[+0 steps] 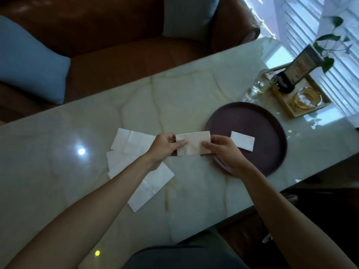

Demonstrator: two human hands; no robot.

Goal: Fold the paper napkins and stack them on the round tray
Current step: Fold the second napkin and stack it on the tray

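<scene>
Pinching a folded napkin (193,143) (held above the table (97,133)), left hand (165,147) and right hand (223,152) grip its ends.

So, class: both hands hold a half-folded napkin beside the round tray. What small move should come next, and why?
Probably fold it once more, bringing the left hand toward the right hand. The held napkin looks about twice as long as the folded napkin already on the round tray, so halving it should match before stacking.

Brown sofa (120,45), blue cushion (29,59), wooden tray (303,101).
</scene>
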